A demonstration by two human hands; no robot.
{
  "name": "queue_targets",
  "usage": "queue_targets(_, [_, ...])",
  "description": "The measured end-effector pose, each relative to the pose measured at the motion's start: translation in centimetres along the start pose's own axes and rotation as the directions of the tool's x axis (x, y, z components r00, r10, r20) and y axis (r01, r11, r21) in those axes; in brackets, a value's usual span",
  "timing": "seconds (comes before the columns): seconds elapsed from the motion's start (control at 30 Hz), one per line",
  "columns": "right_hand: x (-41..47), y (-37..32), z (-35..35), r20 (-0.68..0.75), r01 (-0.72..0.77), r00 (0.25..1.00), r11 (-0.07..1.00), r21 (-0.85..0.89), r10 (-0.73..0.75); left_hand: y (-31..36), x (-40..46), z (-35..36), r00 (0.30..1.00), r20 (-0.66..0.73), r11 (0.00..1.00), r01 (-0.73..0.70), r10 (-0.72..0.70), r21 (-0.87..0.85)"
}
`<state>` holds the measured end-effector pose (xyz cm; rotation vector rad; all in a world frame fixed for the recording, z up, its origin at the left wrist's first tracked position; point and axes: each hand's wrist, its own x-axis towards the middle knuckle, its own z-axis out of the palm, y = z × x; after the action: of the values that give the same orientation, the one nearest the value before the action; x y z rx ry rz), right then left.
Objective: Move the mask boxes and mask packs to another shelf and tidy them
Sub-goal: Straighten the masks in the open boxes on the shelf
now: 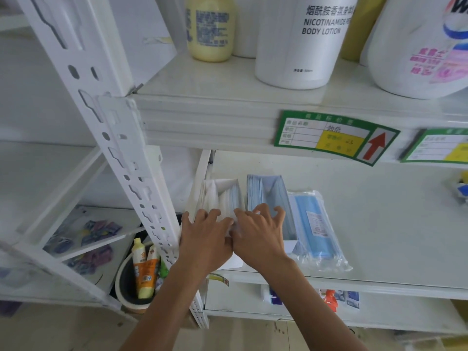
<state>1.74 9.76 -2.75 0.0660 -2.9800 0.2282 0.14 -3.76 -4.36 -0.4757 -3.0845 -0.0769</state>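
Head view looks down onto a white shelf [379, 224] where both hands work at the left end, just beside the perforated upright post [141, 188]. The left hand [202, 236] has its fingers curled over the near edge of an open white mask box [222, 191] that shows white and pale blue masks inside; the right hand [258, 234] spreads its fingers, bent, across the gap between that box and a second open box of blue masks [268, 191] next to it, thumb toward the left hand. Whether the right fingers truly grip anything or only press down I cannot tell. A clear-wrapped mask pack [316, 226] lies flat just right of the second box, its near end close to the shelf's front edge. Above, a body lotion bottle [304, 41] stands on the upper shelf. The risk seems plain: both boxes are open, so tipping or lifting them by the flaps could spill loose masks. The slippery pack, sitting near the edge, could slide off if the right wrist nudges it. Squeezing the first box against the post might also crush its thin wall.
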Motion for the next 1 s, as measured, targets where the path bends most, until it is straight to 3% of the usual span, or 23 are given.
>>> queue_targets(0.2, [0.9, 0.0, 0.2, 0.033, -0.019, 0.999, 0.997, -0.072, 0.021, 0.8, -0.2, -0.2, 0.997, -0.003, 0.996, 0.075, -0.075, 0.055])
queue_targets(0.37, [0.4, 0.3, 0.8, -0.007, -0.044, 0.999, 0.999, -0.025, 0.044, 1.1, 0.5, -0.8, 0.989, 0.015, 0.989, 0.149, -0.149, -0.024])
queue_targets(0.57, [0.4, 0.5, 0.9, -0.027, -0.078, 0.996, 0.994, 0.076, 0.08, 0.5, 1.0, -0.8, 0.989, 0.099, 0.987, 0.12, -0.11, -0.103])
queue_targets(0.83, [0.2, 0.6, 1.2, -0.047, -0.092, 0.994, 0.995, 0.047, 0.094, 0.8, 0.4, -0.4, 0.994, 0.041, 0.995, 0.097, -0.097, 0.005])
queue_targets(1.0, [0.2, 0.5, 1.1, -0.056, -0.092, 0.994, 0.993, 0.069, 0.096, 1.1, 0.3, -0.3, 0.99, 0.0, 0.989, 0.144, -0.144, -0.029])
